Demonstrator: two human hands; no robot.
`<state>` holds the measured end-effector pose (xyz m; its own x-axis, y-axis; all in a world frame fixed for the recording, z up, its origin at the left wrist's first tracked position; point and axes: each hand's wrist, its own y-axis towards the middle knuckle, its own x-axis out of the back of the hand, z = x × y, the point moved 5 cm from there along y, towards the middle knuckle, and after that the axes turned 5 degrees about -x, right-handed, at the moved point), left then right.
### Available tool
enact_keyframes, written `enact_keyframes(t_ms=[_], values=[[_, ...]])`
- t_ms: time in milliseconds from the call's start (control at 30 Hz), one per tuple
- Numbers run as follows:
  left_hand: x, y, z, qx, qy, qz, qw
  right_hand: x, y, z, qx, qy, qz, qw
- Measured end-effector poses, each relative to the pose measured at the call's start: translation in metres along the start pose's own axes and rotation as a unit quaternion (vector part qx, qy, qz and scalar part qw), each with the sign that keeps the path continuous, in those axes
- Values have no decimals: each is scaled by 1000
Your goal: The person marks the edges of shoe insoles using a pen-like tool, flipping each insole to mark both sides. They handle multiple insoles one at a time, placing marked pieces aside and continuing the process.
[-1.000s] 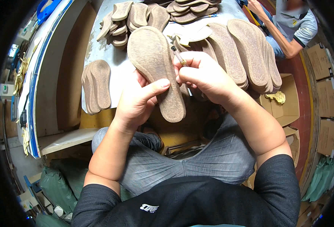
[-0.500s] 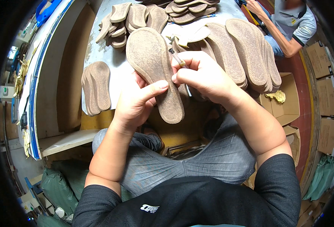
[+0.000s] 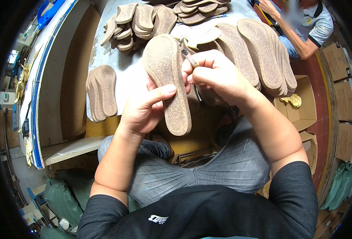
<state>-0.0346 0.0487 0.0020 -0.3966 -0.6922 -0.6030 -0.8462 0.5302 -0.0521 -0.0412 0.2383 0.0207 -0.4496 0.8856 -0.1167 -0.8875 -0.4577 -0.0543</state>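
In the head view, the brown insole (image 3: 166, 71) is held up just above the middle of the frame, in front of the near edge of the table (image 3: 245, 12); its long axis runs nearly upright, leaning a little, with the broad forefoot end toward the top and slightly left, and the narrower heel end toward the bottom and slightly right.

The left hand (image 3: 142, 105) is closed on its left edge, thumb flat on the facing side; the other fingers pass behind it and are mostly hidden. The right hand (image 3: 217, 77) is half curled, thumb and forefinger pinched on a pen (image 3: 190, 58) whose dark end points to the upper left; the pen's lower part is hidden in the grip, and whether these fingertips touch the insole's right edge I cannot tell. A pile of insoles (image 3: 134, 26) at the upper part of the frame is cut off by the top edge.

The held insole is speckled brown, matt and grainy, with a paler band along its rim; its outline narrows at the waist.
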Motion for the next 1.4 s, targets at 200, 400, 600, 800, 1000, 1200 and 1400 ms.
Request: enact_keyframes(t_ms=[200, 400, 600, 800, 1000, 1200, 1400], values=[[6, -1, 4, 36, -53, -6, 998, 0, -2, -1, -28, -14, -9, 999], [6, 0, 8, 52, -99, 7, 994, 1, -1, -5, -54, -4, -11, 998], [6, 1, 6, 32, -17, 4, 999, 1, 1, -9, -28, -52, -27, 998], [2, 1, 5, -25, 69, -33, 997, 0, -2, -5, -21, -229, -71, 971], [4, 3, 4, -14, 84, -25, 996, 3, 3, -19, -48, -163, -64, 983], [-4, 0, 4, -29, 72, -31, 996, 2, -1, -16, -97, -118, -37, 988], [3, 0, 2, 3, 51, -20, 998, -1, -2, -9, -101, -89, -52, 990]])
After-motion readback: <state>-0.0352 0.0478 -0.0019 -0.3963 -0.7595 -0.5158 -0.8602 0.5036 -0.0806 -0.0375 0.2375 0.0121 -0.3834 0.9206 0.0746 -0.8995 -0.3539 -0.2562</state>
